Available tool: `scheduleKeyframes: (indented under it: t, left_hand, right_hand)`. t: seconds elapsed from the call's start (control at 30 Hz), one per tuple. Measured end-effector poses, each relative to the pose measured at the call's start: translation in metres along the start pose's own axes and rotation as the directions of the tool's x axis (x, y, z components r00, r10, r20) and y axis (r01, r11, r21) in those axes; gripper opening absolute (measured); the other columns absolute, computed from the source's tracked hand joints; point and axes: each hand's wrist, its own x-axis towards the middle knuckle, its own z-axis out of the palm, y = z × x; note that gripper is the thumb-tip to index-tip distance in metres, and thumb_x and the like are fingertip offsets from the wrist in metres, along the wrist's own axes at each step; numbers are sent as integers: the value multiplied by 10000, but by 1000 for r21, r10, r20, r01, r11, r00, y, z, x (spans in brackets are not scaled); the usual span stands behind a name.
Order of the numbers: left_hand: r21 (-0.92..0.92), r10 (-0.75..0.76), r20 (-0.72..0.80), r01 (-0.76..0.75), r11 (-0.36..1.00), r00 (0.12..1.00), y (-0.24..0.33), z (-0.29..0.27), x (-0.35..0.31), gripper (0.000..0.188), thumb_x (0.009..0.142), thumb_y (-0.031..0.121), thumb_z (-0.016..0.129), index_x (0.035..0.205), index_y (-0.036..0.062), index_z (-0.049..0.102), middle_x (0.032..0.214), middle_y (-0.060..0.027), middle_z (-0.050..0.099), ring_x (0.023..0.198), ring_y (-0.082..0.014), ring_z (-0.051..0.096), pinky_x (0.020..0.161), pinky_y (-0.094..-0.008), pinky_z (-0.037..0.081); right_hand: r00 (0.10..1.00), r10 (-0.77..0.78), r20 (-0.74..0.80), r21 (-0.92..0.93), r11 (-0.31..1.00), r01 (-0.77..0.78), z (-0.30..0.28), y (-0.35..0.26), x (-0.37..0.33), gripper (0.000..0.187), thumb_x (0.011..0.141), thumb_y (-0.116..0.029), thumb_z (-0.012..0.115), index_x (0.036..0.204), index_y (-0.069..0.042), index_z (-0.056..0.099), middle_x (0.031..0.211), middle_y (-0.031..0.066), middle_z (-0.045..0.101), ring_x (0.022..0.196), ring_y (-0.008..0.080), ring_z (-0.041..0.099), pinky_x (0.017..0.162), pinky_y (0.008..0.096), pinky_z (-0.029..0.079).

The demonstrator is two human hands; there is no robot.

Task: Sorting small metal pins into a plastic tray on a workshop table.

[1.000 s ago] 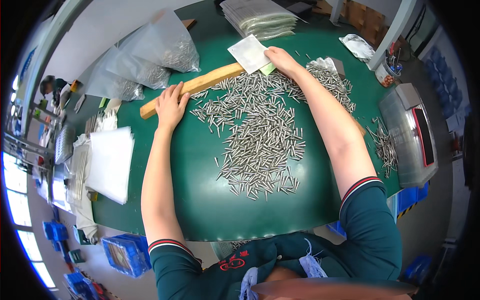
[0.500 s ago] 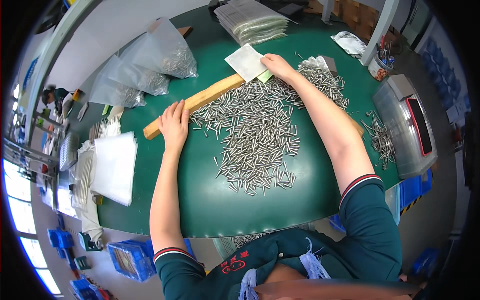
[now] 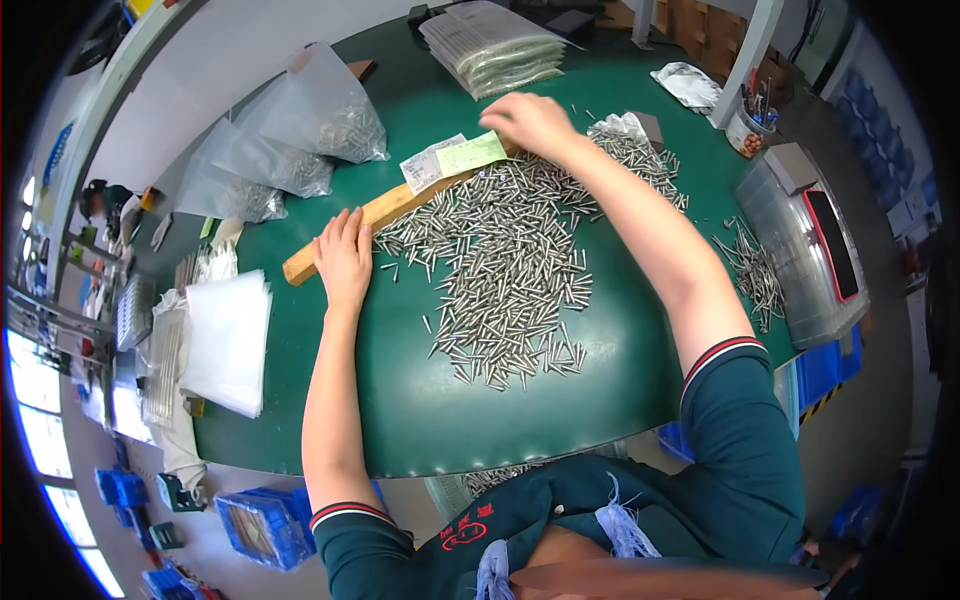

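Observation:
A long wooden bar [image 3: 392, 206] lies slantwise along the far left side of a heap of small pointed metal pins [image 3: 510, 270]. My left hand [image 3: 343, 262] rests on its near end, fingers stretched across the wood. Beyond the heap, my right hand [image 3: 530, 122] is over the bar's far part with its fingers curled in. Its fingertips are partly hidden, and I cannot make out anything in them. On the bar, left of that hand, lie a printed white paper slip [image 3: 428, 165] and a pale green slip [image 3: 472, 154], overlapping.
Clear bags of metal parts [image 3: 340, 125] stand at the far left, near white sheets [image 3: 225, 340]. Stacked plastic sleeves [image 3: 490, 45] lie at the back. On the right are a loose pin pile [image 3: 755, 270], a clear bin [image 3: 800, 250] with a red-edged phone [image 3: 832, 245], and a tool cup [image 3: 748, 130].
My right hand has moved slightly left and up, away from the white square it held. The white and green slips now lie further left on the bar. My left hand stays on the bar.

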Motion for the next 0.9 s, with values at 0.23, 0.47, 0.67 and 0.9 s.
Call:
scheduleKeyframes:
  t: [0.23,0.47,0.67,0.9]
  left_hand:
    - [17,-12,22,12,1000,1000,6,0,3,369,939,340,514,1248,147,569,1290,-67,531,1246,-266,440,1073,-514,256]
    - [50,3,13,-4,999,1000,3,-2,1,384,941,358,515,1265,156,561,1307,-64,530,1247,-250,446,1073,-482,256]
    - [35,4,2,-4,999,1000,5,-1,3,382,931,357,529,1254,155,566,1294,-70,536,1244,-258,447,1070,-499,263]
    - [14,-16,4,16,1000,1000,4,3,4,362,927,354,533,1236,172,581,1283,-67,546,1237,-252,456,1070,-509,271]
  right_hand:
    - [894,420,155,-580,772,-261,-41,103,-7,248,874,-263,558,1066,-173,685,1052,81,678,987,274,638,842,401,505]
    - [948,152,281,-525,851,19,-19,96,7,188,841,-129,540,891,-75,714,977,131,692,934,281,667,782,393,537]
    - [948,197,248,-536,844,-35,-14,97,1,144,780,-95,585,874,-73,692,924,126,686,892,297,653,782,394,517]
    - [966,176,188,-237,963,-129,-67,76,-11,188,774,-100,626,934,-17,680,909,145,684,874,279,657,786,365,512]
